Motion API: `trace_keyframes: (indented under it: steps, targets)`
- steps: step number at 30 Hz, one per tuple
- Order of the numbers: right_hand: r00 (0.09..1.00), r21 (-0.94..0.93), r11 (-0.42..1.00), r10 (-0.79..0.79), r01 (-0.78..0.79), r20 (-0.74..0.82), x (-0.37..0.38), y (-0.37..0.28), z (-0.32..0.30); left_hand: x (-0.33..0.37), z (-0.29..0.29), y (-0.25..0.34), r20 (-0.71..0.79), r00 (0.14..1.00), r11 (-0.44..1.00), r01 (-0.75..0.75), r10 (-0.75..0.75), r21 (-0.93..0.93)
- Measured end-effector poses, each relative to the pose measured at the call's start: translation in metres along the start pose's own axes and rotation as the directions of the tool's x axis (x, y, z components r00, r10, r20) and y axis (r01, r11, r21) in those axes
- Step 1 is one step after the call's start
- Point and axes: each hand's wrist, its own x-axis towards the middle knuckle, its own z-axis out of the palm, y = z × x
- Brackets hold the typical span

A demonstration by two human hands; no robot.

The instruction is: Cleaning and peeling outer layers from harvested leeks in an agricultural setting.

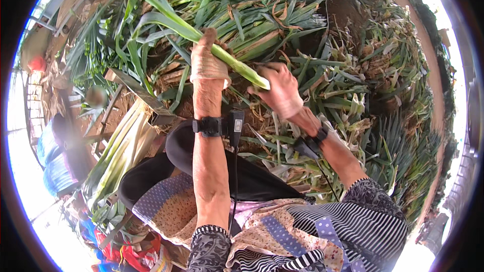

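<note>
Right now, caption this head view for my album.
Gloved left hand and right hand hold a leek over a heap of leaves.

The ground (pixel 343 15) is bare brown earth, showing in patches toward the upper right of the frame and between the plants. Heaped on it across the whole upper half lies a thick pile of uprooted leeks (pixel 257 10), green leaves tangled with dry yellowed ones. More trimmings and stalks (pixel 353 106) are strewn over the soil at the right centre (roots and withered leaves mixed in). At the left centre a wooden crate (pixel 146 98) stands on the ground, tilted, and just below it a bundle of cleaned pale leeks (pixel 121 151) lies in a neat stack, running toward the lower left.
</note>
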Motion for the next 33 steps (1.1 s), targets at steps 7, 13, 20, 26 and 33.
trace_keyframes:
  steps: [7,13,20,26,33]
  targets:
    - [0.902,-0.036,0.918,-0.396,0.396,-0.172,0.024,0.003,0.036,-0.003,0.003,-0.014,-0.038,0.999,0.999,0.014,-0.015,-0.033]
    - [0.854,-0.077,0.938,-0.272,0.339,0.444,-0.039,0.012,0.045,0.000,0.003,0.008,-0.054,0.995,0.996,-0.087,0.088,0.018]
    - [0.986,0.095,0.984,-0.145,0.153,-0.088,0.029,-0.010,0.022,0.001,-0.002,-0.003,0.116,0.992,0.996,-0.057,0.050,0.062]
    - [0.925,0.049,0.928,-0.363,0.370,-0.112,0.029,-0.016,0.035,-0.003,0.001,-0.008,0.105,0.993,0.986,-0.075,0.059,0.151]
    - [0.882,-0.245,0.862,-0.373,0.444,0.288,-0.039,-0.012,0.071,0.001,-0.004,-0.024,0.083,0.990,0.978,-0.125,0.113,0.167]
